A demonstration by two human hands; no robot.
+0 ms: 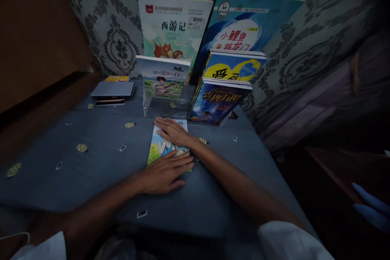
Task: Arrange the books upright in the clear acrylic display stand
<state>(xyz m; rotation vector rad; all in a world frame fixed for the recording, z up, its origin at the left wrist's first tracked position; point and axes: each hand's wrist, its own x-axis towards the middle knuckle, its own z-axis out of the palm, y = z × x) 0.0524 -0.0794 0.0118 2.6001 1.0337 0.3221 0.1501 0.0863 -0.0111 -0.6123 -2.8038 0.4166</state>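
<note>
Left hand (pixel 163 174), right hand (pixel 174 132): straight-fingered, gripping nothing
Blue-green paper book (pixel 164 147): apparently being flattened, inward of near edge of desk (pixel 102 162)
Lifting: likely needs edge-grip

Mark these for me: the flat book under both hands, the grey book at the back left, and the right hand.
Flat book (pixel 166 146): head view, printed cover.
Grey book (pixel 112 89): head view, top cover.
Right hand (pixel 174 131): head view, back of the hand.

Two hands (pixel 166 172) (pixel 174 131), one flat book (pixel 154 144), seven upright covers (pixel 173 28), perhaps three-book stack (pixel 112 89)
</note>
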